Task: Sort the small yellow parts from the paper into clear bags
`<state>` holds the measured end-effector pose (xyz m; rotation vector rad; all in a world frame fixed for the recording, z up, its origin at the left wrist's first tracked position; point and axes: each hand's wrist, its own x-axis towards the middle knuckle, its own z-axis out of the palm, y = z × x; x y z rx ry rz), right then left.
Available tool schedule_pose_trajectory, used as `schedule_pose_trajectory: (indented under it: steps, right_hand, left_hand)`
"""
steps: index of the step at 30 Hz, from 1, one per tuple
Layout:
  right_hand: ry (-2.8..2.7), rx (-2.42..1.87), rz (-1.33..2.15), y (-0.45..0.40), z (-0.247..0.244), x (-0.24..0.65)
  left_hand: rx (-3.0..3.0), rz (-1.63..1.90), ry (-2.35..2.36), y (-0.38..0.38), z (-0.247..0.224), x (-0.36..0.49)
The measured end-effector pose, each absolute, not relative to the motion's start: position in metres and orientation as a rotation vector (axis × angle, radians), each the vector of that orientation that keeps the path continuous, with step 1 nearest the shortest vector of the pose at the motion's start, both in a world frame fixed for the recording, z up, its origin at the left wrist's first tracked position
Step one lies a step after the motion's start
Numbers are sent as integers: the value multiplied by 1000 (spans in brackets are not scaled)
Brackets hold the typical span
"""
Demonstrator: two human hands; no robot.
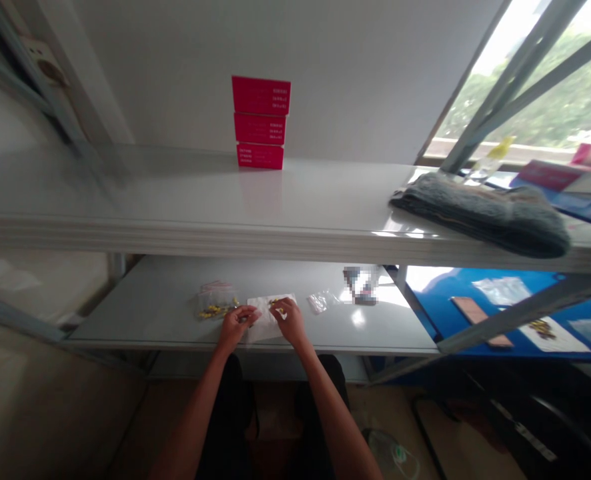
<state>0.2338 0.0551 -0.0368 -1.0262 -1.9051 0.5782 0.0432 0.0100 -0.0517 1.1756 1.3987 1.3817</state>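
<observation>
On the lower grey shelf (165, 287) lies a white sheet (268, 328), with both hands over it. My left hand (236, 327) is at the sheet's left edge, its fingers bent together round something too small to name. My right hand (288, 319) is over the sheet's right part, thumb and fingers pinched at a small yellow and white piece I cannot make out. A few small dark-yellow pieces (273, 303) show beside its fingertips. Left of my left hand is a clear bag (215, 308) with several brass-coloured pieces. A clear plastic bag (320, 301) lies right of my right hand.
The upper shelf's edge (275, 243) crosses above the hands. It carries three stacked red boxes (260, 128) and a grey cloth (480, 210). On the right, a blue table (440, 293) holds a brown block (480, 321), bags and a paper (558, 339) with brass-coloured pieces.
</observation>
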Motion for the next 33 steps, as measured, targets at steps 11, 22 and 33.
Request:
schedule_pose_trajectory:
  steps: [11, 22, 33]
  right_hand:
    - [-1912, -937, 776, 53, -28, 233]
    - [-2148, -1354, 317, 57, -39, 230]
    - [-1970, -1234, 509, 59, -39, 229]
  left_hand:
    - [1249, 1417, 1421, 13, -58, 39]
    - [1154, 1513, 1389, 14, -60, 39]
    - [1196, 1507, 1401, 13, -57, 40]
